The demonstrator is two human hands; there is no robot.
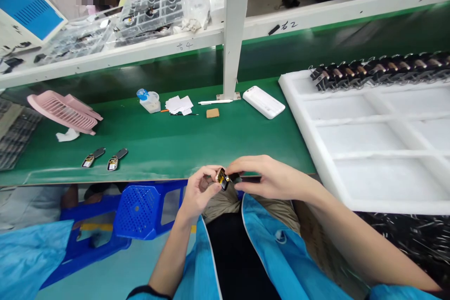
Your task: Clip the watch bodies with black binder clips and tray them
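And here are both hands, close in over the lap, just off the near edge of the green bench (168, 145), with a small opened device (222, 179) between them. The left hand (201, 190) pinches the case between thumb and fingers; the right hand (264, 177) curves in from the other side, its thumb and fingers set about the dark flap (235, 178). Steady does it: the left grip looks best kept light and low on the rim, clear of the exposed insides, while the right supports the flap without twisting or tugging, since whatever joins the two halves could well be delicate. Holding it over the bench rather than the lap would be kinder, too, as a slip here probably means the floor. Now for a look at the piece itself: tiny, standing open and tilted, with a gold-coloured rim, a dark body, a flash of yellow inside and a paler patch lower down; anything finer is too small to make out. And over towards the bench's near left corner lie two more of its kind, one opened unit (93, 158) and a second opened unit (117, 159), side by side but apart, each dark flap swung out towards the far edge, pale and yellow innards facing up.
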